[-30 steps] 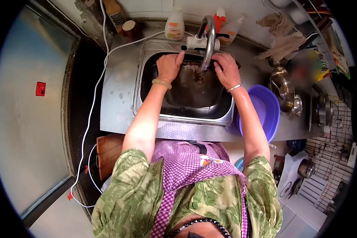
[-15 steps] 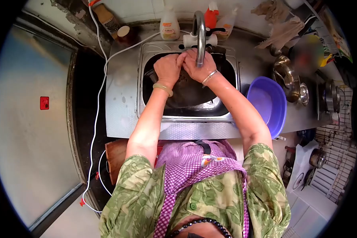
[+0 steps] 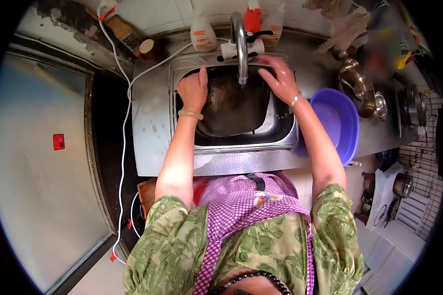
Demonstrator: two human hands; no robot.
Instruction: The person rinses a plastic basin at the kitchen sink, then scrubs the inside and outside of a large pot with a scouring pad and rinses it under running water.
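In the metal sink (image 3: pixel 231 147) lies a wide, dark brown, wet-looking flat piece (image 3: pixel 234 110) with rounded lower corners. Its exact kind is unclear. My left hand (image 3: pixel 193 91), with a pale bangle at the wrist, is closed at the upper left edge of this piece, thumb pointing up. At its upper right corner is my right hand (image 3: pixel 280 81), thumb and fingers apart; the fingertips are blurred, and I cannot tell whether they touch it. Between my hands the curved faucet (image 3: pixel 240 49) hangs over the piece, with a little water at its mouth.
Right of the sink stands a purple basin (image 3: pixel 332 118). A white bottle (image 3: pixel 202 32), a red bottle (image 3: pixel 252 19) and another pale bottle (image 3: pixel 273 24) line the back. Metal bowls (image 3: pixel 357 88) sit farther right. A white cable (image 3: pixel 125 132) runs down the left side.
My hands were together beneath the faucet and have moved apart, left hand leftward, right hand rightward. The dark piece now shows spread out between them.
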